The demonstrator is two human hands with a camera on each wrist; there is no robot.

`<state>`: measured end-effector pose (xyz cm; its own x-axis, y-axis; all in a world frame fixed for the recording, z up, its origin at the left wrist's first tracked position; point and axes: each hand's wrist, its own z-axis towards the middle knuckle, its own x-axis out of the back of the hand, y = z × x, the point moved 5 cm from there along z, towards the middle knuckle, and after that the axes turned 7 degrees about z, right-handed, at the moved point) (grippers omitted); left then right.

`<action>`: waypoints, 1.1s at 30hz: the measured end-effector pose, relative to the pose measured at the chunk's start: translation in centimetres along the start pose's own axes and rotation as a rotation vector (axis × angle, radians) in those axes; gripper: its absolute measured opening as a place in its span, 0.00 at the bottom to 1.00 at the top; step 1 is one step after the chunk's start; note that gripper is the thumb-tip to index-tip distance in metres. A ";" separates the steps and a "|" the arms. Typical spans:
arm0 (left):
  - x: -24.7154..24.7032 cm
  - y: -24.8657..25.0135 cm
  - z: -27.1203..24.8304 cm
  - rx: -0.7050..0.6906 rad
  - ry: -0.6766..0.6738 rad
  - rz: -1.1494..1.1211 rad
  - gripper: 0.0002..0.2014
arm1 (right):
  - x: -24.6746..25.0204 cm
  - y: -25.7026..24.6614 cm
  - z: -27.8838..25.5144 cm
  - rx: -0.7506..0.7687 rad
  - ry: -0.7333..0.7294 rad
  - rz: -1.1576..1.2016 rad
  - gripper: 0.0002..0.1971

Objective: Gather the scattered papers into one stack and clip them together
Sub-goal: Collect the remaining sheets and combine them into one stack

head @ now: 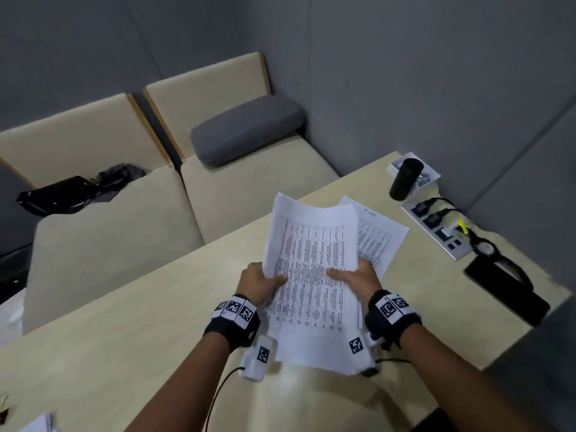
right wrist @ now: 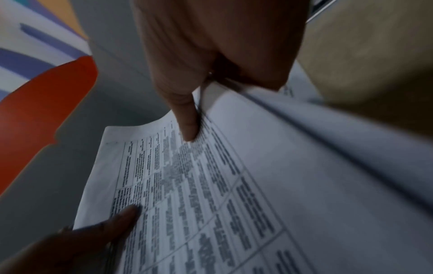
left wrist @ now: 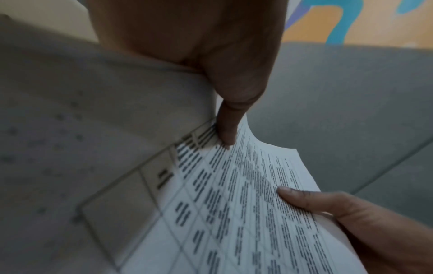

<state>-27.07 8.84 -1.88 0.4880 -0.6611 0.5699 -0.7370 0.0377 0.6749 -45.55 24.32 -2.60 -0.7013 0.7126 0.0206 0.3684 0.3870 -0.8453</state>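
A light wooden table [head: 131, 322] is carrying a loose printed sheet [head: 381, 236], lying just behind the paper stack [head: 311, 275], a sheet the wrist views are not showing. The left hand [head: 258, 283] and right hand [head: 358, 279] are gripping the stack's side edges above the table, thumbs [left wrist: 226, 129] pressing on top.

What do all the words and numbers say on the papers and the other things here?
White printed stack of papers held in both hands: table text, too blurred to read.
White loose sheet on the beige table: handwritten note at its top, too small to read.
Black-and-white square markers on the wristbands: patterns, no words.
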 end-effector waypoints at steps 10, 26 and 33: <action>-10.1 7.4 12.0 0.016 -0.040 0.564 0.39 | 8.9 4.3 10.7 -0.229 0.456 -0.488 0.41; -7.7 3.4 4.9 0.021 -0.002 0.095 0.16 | 6.6 0.1 6.1 0.045 0.150 -0.213 0.29; -10.9 -2.8 1.5 0.301 0.038 0.340 0.39 | 6.1 5.0 6.0 0.031 0.220 -0.883 0.58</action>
<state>-31.01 14.77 -10.73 0.2071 -0.6206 0.7563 -0.9589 0.0247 0.2828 -51.61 27.15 -9.92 -0.5869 0.2620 0.7661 -0.2659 0.8314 -0.4880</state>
